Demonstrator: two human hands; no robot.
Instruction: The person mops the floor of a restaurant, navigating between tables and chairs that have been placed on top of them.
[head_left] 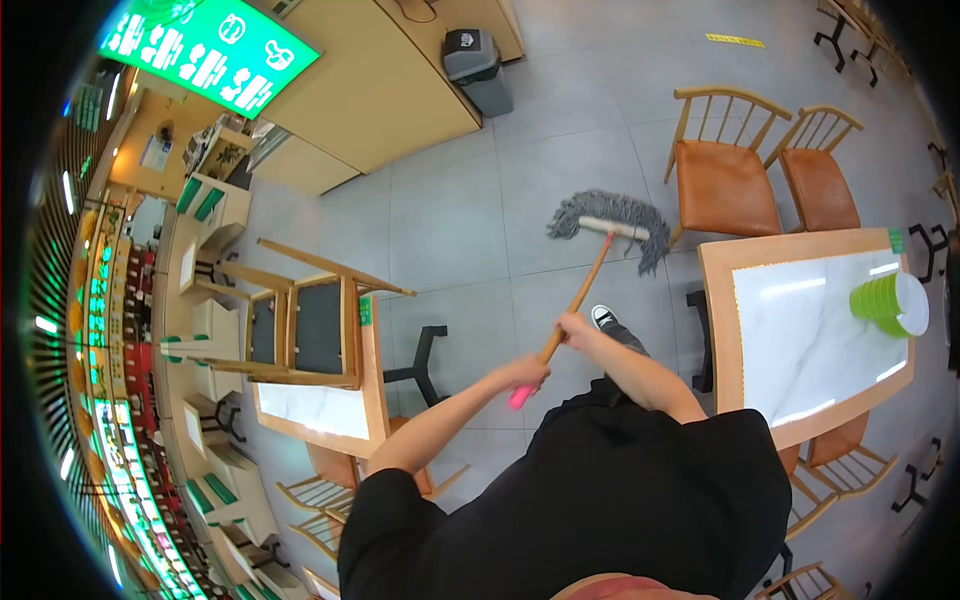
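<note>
A mop handle [583, 290] of wood slants across the middle of the view, with a pink grip at its lower end. My left hand [524, 374] is wrapped round it near that pink end. Farther along the handle, my right hand [574, 330] also grips it. The grey mop head [612, 222] lies on the tiled floor ahead, its strands spread to both sides of a pale crossbar. One black and white shoe shows just beyond my right hand.
To the right stands a table [722, 330] with green bowls [885, 303]; brown chairs [725, 185] stand behind it. At left, upturned chairs [318, 325] rest on another table [375, 385]. A grey bin [478, 72] stands beside a beige counter [375, 95].
</note>
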